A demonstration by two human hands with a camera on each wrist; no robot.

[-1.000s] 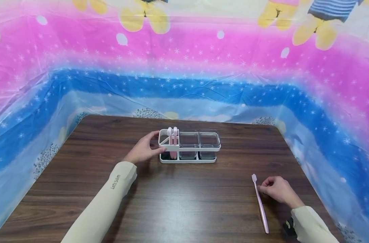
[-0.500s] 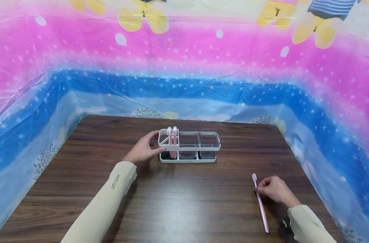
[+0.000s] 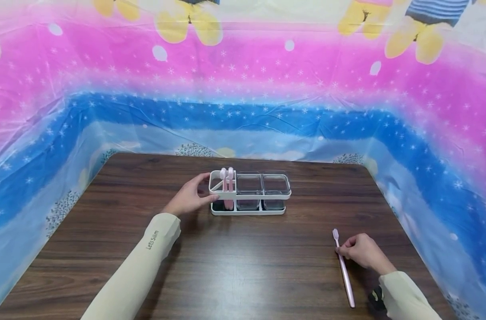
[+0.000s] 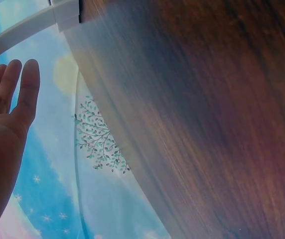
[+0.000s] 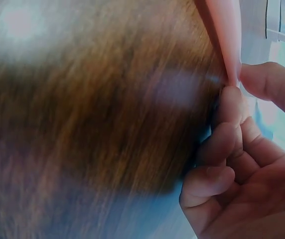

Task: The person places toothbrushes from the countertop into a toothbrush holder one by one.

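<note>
My left hand [image 3: 190, 195] holds the left end of a white two-tier toothbrush holder [image 3: 263, 212], thumb at the front and fingers round the back. In the left wrist view the fingers reach up to its white rim [image 4: 28, 27]. Two pink-handled items with pale heads [image 3: 230, 178] stand upright in the holder's left section. At the right, my right hand [image 3: 364, 252] pinches a pink toothbrush [image 3: 346, 280] just below its head, between thumb and forefinger. The brush slants over the table with its head away from me. The right wrist view shows its pink handle [image 5: 226, 35] at the fingertips.
Two clear square cups [image 3: 248, 182] sit in the holder's middle and right sections. Dark wood-grain table [image 3: 243, 266] lies under everything. A printed pink and blue cloth [image 3: 243, 115] hangs along the back and sides of the table.
My right hand has moved slightly left onto the toothbrush, and its thumb and forefinger have closed on the neck. The left hand and the holder have stayed in place.
</note>
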